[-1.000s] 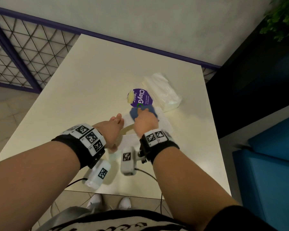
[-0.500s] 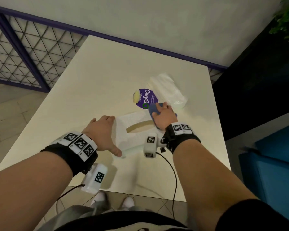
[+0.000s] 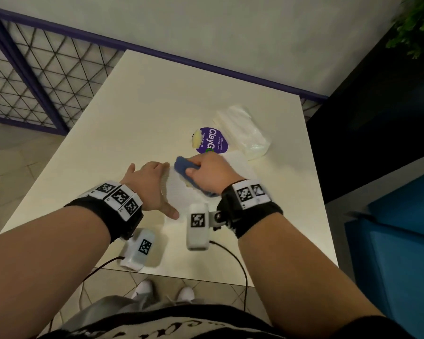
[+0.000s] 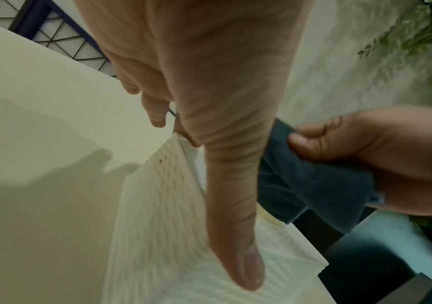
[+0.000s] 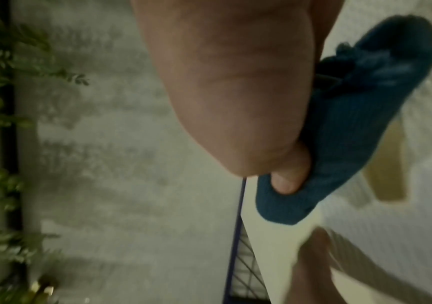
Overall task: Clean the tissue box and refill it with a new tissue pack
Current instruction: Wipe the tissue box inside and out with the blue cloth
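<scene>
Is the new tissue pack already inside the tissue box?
No, the tissue pack lies on the table beyond the tissue box.

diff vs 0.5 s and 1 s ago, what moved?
The right hand swept the blue cloth from the far right end of the tissue box back toward its left end, still gripping it. The left hand stays braced on the box's left side. The tissue pack is unmoved.

We see soft, even indoor light in the head view, with wide-angle bending at the edges. Both wrist views look dim and greenish. Motion blur smears the right hand (image 5: 235,86) and cloth (image 5: 352,123).
</scene>
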### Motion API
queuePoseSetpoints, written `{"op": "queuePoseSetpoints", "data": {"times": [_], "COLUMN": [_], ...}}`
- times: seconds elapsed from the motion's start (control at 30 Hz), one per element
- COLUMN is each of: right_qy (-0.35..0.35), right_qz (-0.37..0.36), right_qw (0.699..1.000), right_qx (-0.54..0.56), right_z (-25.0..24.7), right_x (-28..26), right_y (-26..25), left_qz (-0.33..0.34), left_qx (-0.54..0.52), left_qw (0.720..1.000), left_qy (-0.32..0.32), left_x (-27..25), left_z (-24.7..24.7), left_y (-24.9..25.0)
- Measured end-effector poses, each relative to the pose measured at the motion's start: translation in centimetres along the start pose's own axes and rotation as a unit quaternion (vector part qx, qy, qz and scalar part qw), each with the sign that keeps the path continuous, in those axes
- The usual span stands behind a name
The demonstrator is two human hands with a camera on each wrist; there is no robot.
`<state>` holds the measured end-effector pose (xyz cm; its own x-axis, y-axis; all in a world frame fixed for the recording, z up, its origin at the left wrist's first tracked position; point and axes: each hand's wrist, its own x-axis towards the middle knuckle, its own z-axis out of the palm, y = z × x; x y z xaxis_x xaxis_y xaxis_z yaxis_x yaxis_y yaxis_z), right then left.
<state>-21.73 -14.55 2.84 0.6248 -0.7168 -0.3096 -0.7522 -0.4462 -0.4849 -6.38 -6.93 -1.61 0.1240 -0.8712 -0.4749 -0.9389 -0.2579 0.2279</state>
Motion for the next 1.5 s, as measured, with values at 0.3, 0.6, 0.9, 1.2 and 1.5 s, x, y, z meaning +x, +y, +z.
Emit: {"op": "queuePoseSetpoints", "data": {"times": [0.3,0.6,0.9,1.2,1.5], "right_qy": [-0.026,0.025,0.071,0.031,0.048], "right_qz": [0.067,0.025,0.189,0.134,0.257], "right_qw": [0.979,0.990,0.973,0.987,0.962], "right_qx": [-0.192,-0.139,-0.115,-0.083,-0.078], "right_z": [4.3,8.7,2.3,6.7,-0.5], "right_x": [-3.0,-3.2,-3.4,-3.5,2.6], "right_y": [6.6,1.7,12.0,5.3,9.3], "left_qz": [-0.005,-0.006,-0.019,-0.027,-0.014], "left_qx": [0.032,0.062,0.024,0.046,0.010], "left_qw": [0.999,0.998,0.999,0.998,0.999], "left_qy": [0.003,0.008,-0.013,-0.019,-0.029], "left_x": [-0.4,-0.3,-0.1,0.0,0.3], "left_z": [-0.4,-0.8,-0.6,-0.9,-0.9], "left_y": [0.4,1.0,0.7,1.5,1.1]}}
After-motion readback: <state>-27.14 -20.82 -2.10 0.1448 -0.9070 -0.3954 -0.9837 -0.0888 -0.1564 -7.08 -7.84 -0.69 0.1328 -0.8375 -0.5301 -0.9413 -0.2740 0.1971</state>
